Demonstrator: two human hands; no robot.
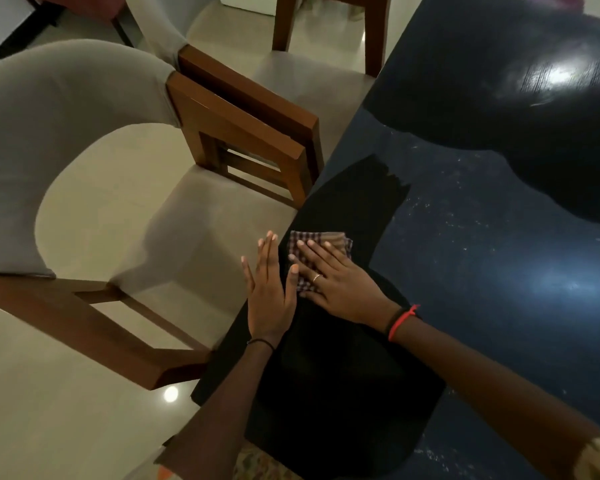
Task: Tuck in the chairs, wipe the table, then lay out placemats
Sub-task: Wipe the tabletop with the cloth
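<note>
A folded checked cloth (pixel 340 241) lies on the dark glossy table (pixel 499 237) close to its left edge. My right hand (pixel 333 282) presses flat on the cloth with straight fingers. My left hand (pixel 269 292) is held flat with straight fingers at the table's edge, just left of the cloth, its thumb touching the cloth. A grey-cushioned wooden chair (pixel 94 188) stands to the left, its seat reaching under the table edge. A second like chair (pixel 243 88) stands behind it, arm against arm.
Another wooden chair's legs (pixel 284 26) show at the top, on the pale tiled floor (pixel 49 410). The tabletop shows pale dusty specks and light glare to the right. My patterned clothing appears at the bottom edge.
</note>
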